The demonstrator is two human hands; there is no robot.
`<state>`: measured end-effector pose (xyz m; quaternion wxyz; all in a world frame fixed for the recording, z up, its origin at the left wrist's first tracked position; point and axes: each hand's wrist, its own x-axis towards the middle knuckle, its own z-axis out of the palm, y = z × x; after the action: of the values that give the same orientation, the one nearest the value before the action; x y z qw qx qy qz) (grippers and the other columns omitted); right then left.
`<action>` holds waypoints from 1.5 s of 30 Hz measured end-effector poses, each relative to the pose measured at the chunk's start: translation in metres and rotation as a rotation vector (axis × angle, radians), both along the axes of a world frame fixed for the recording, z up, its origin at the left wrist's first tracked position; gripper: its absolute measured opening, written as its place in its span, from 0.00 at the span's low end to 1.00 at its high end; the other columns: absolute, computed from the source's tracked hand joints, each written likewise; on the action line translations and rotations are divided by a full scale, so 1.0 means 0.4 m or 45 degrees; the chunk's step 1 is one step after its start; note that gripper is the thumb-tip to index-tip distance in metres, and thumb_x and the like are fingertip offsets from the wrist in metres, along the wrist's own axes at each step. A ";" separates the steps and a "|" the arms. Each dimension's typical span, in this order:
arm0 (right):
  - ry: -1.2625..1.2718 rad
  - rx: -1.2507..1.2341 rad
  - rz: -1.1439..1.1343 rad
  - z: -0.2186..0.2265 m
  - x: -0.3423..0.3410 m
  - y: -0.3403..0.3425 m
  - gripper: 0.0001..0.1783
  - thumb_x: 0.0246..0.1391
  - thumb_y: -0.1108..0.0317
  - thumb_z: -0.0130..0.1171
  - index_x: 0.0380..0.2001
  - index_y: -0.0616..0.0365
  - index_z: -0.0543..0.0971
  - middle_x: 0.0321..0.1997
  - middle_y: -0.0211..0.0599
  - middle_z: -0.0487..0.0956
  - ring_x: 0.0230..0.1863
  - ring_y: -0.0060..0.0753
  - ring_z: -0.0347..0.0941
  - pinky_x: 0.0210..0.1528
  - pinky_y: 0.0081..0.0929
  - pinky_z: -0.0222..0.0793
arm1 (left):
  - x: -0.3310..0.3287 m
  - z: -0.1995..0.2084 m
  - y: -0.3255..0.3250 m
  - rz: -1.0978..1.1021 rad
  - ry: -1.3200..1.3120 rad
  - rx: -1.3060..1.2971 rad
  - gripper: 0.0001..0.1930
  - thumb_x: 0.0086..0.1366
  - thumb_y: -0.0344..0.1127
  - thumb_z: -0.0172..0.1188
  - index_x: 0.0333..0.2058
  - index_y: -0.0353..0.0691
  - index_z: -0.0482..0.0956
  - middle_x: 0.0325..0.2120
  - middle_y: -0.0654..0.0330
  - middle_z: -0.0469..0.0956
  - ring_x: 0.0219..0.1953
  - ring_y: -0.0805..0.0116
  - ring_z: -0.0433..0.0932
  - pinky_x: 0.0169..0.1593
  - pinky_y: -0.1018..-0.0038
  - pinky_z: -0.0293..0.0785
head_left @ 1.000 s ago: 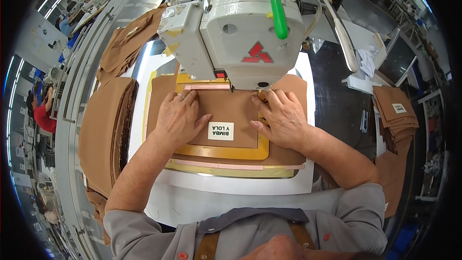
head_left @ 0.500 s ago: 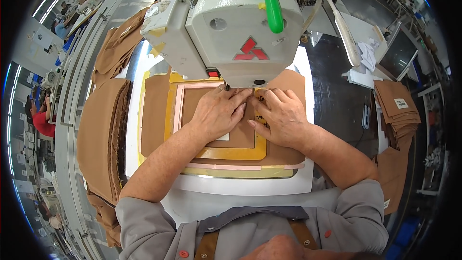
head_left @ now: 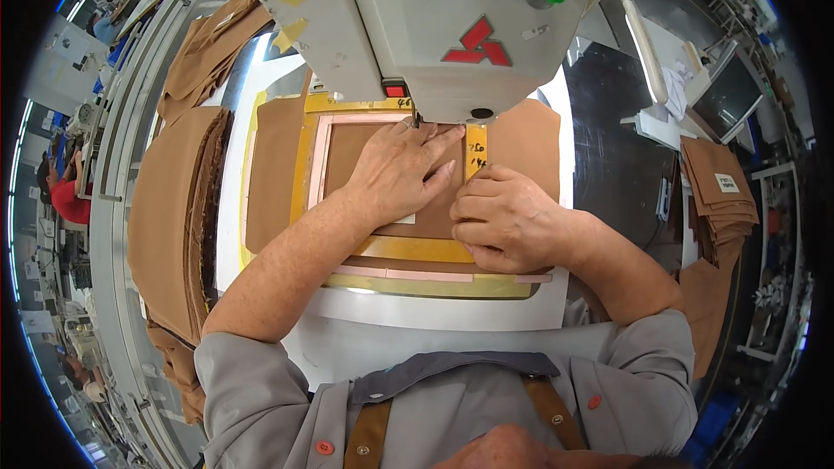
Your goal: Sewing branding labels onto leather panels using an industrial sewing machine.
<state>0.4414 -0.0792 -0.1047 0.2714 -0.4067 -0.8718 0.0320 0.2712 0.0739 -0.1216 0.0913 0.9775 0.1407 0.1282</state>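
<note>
- The left hand (head_left: 395, 169) lies palm down, fingers stretched to the far side, on the brown fabric square (head_left: 343, 161) inside the yellow frame (head_left: 408, 248); the spread looks meant to press the cloth flat, clasping nothing.
- The right hand (head_left: 508, 217) is curled over the frame's near right part, perhaps to steady the edge (whether its fingers pinch cloth or merely rest there, I cannot tell).
- The hands are near each other but apart, a strip of brown fabric showing between them.
- The frame sits on a larger brown panel (head_left: 276, 178), which shows to its left and right; its straight inner edges probably serve as a guide for the square's position.
- Pink strips (head_left: 321, 156) run inside the frame's left and far sides, likely there to grip or line up the cloth.
- A white label (head_left: 405, 219) peeps out beside the left wrist, mostly covered.
- The white machine head (head_left: 469, 17) overhangs the far edge, its needle part (head_left: 415, 115) close to the left fingertips, so the hand reaches in low beneath it.
- Brown pieces are stacked at left (head_left: 169, 191) and at right (head_left: 721, 178), presumably parked to leave the middle for the hands.
</note>
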 end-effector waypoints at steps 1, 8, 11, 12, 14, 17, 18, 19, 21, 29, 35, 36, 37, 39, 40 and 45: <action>0.002 -0.040 0.015 0.005 -0.009 0.009 0.05 0.47 0.66 0.63 0.26 0.53 0.78 0.34 0.31 0.77 0.41 0.35 0.75 0.49 0.37 0.68 | -0.011 0.002 0.003 -0.004 -0.001 -0.005 0.26 0.67 0.43 0.59 0.62 0.44 0.75 0.54 0.54 0.73 0.49 0.56 0.77 0.52 0.59 0.73; 0.016 -0.094 0.011 0.027 -0.063 0.038 0.05 0.47 0.67 0.62 0.24 0.53 0.76 0.31 0.32 0.74 0.39 0.36 0.73 0.48 0.37 0.68 | -0.068 0.045 0.012 -0.086 -0.086 -0.015 0.28 0.64 0.41 0.64 0.62 0.40 0.76 0.57 0.54 0.72 0.55 0.57 0.74 0.55 0.58 0.72; -0.006 -0.140 -0.006 0.040 -0.074 0.036 0.04 0.48 0.67 0.62 0.25 0.53 0.77 0.32 0.32 0.76 0.40 0.36 0.74 0.49 0.37 0.68 | -0.113 0.051 0.020 -0.173 -0.075 -0.145 0.29 0.60 0.38 0.66 0.60 0.40 0.77 0.60 0.54 0.73 0.61 0.57 0.73 0.61 0.58 0.70; -0.002 -0.135 -0.015 0.041 -0.076 0.038 0.04 0.48 0.67 0.62 0.25 0.53 0.77 0.32 0.32 0.76 0.40 0.36 0.74 0.49 0.37 0.68 | -0.124 0.051 0.022 -0.216 -0.022 -0.242 0.29 0.58 0.37 0.67 0.60 0.40 0.77 0.61 0.54 0.73 0.64 0.56 0.72 0.64 0.57 0.68; 0.010 -0.088 -0.002 0.043 -0.079 0.041 0.04 0.49 0.66 0.62 0.27 0.53 0.79 0.35 0.32 0.79 0.42 0.35 0.75 0.51 0.36 0.69 | -0.132 0.050 0.010 -0.214 -0.049 -0.171 0.29 0.57 0.37 0.67 0.59 0.40 0.78 0.61 0.55 0.74 0.65 0.57 0.72 0.66 0.56 0.66; -0.061 -0.129 -0.027 0.062 -0.082 0.029 0.05 0.50 0.66 0.63 0.28 0.53 0.81 0.37 0.31 0.80 0.44 0.34 0.76 0.53 0.37 0.69 | -0.131 0.048 0.001 -0.203 -0.089 -0.125 0.29 0.56 0.36 0.67 0.59 0.40 0.78 0.62 0.56 0.74 0.66 0.57 0.71 0.68 0.53 0.64; -0.062 -0.127 -0.025 0.062 -0.081 0.026 0.05 0.50 0.66 0.63 0.28 0.53 0.81 0.37 0.31 0.80 0.44 0.34 0.76 0.53 0.37 0.69 | -0.130 0.047 0.000 -0.203 -0.101 -0.148 0.29 0.56 0.35 0.67 0.59 0.41 0.78 0.63 0.56 0.73 0.66 0.56 0.71 0.68 0.52 0.64; -0.091 -0.135 -0.033 0.061 -0.080 0.024 0.05 0.51 0.65 0.63 0.30 0.53 0.80 0.38 0.31 0.79 0.45 0.35 0.76 0.53 0.36 0.69 | -0.130 0.045 0.001 -0.202 -0.102 -0.145 0.29 0.56 0.35 0.67 0.59 0.41 0.78 0.63 0.56 0.73 0.66 0.56 0.71 0.68 0.52 0.64; -0.117 -0.144 -0.046 0.067 -0.083 0.019 0.06 0.51 0.65 0.63 0.32 0.52 0.80 0.39 0.31 0.78 0.45 0.35 0.76 0.54 0.36 0.69 | -0.131 0.043 0.004 -0.203 -0.092 -0.152 0.31 0.55 0.36 0.67 0.60 0.41 0.77 0.63 0.56 0.73 0.67 0.56 0.70 0.69 0.51 0.62; -0.329 -0.047 -0.145 0.068 -0.094 0.008 0.05 0.50 0.64 0.63 0.28 0.52 0.81 0.35 0.27 0.80 0.41 0.29 0.77 0.47 0.32 0.71 | -0.134 0.053 0.001 -0.217 -0.041 -0.135 0.32 0.59 0.39 0.67 0.63 0.40 0.73 0.66 0.53 0.69 0.69 0.55 0.67 0.71 0.49 0.58; -0.323 -0.044 -0.183 0.081 -0.094 0.020 0.07 0.51 0.63 0.63 0.29 0.53 0.82 0.35 0.29 0.81 0.41 0.29 0.79 0.47 0.33 0.72 | -0.136 0.057 0.000 -0.197 -0.010 -0.065 0.32 0.63 0.42 0.64 0.64 0.38 0.70 0.68 0.53 0.65 0.70 0.54 0.65 0.72 0.48 0.55; -0.323 -0.043 -0.184 0.082 -0.094 0.023 0.07 0.51 0.63 0.63 0.29 0.53 0.82 0.35 0.29 0.81 0.41 0.29 0.79 0.47 0.33 0.72 | -0.136 0.059 0.000 -0.185 -0.013 -0.050 0.32 0.64 0.43 0.64 0.64 0.38 0.70 0.67 0.53 0.65 0.69 0.53 0.65 0.72 0.48 0.55; -0.299 -0.057 -0.179 0.083 -0.094 0.027 0.07 0.52 0.63 0.63 0.29 0.54 0.82 0.35 0.30 0.81 0.41 0.30 0.79 0.47 0.33 0.73 | -0.135 0.062 0.001 -0.186 -0.014 -0.049 0.32 0.64 0.43 0.64 0.64 0.38 0.70 0.67 0.53 0.65 0.69 0.53 0.65 0.72 0.48 0.55; -0.275 -0.073 -0.177 0.083 -0.092 0.031 0.08 0.52 0.62 0.62 0.29 0.54 0.82 0.35 0.30 0.81 0.41 0.30 0.79 0.47 0.34 0.73 | -0.131 0.067 0.001 -0.160 -0.049 -0.076 0.31 0.64 0.42 0.64 0.64 0.39 0.71 0.64 0.54 0.67 0.67 0.54 0.67 0.72 0.47 0.56; -0.278 -0.068 -0.202 0.080 -0.090 0.034 0.08 0.53 0.62 0.62 0.29 0.54 0.82 0.35 0.30 0.80 0.41 0.30 0.79 0.46 0.34 0.74 | -0.131 0.071 -0.001 -0.162 -0.049 -0.076 0.31 0.64 0.42 0.64 0.64 0.39 0.71 0.64 0.54 0.67 0.67 0.54 0.67 0.72 0.47 0.56; -0.233 -0.002 -0.285 0.077 -0.087 0.039 0.08 0.52 0.61 0.63 0.29 0.53 0.82 0.36 0.31 0.79 0.42 0.32 0.79 0.45 0.34 0.75 | -0.149 0.068 0.004 -0.223 0.020 -0.119 0.25 0.63 0.37 0.64 0.59 0.40 0.76 0.60 0.58 0.72 0.63 0.60 0.72 0.71 0.46 0.57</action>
<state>0.4066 -0.0635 -0.0740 0.1922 -0.5027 -0.8421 -0.0350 0.2116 0.0756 -0.0942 0.1466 0.9817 0.0614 0.1052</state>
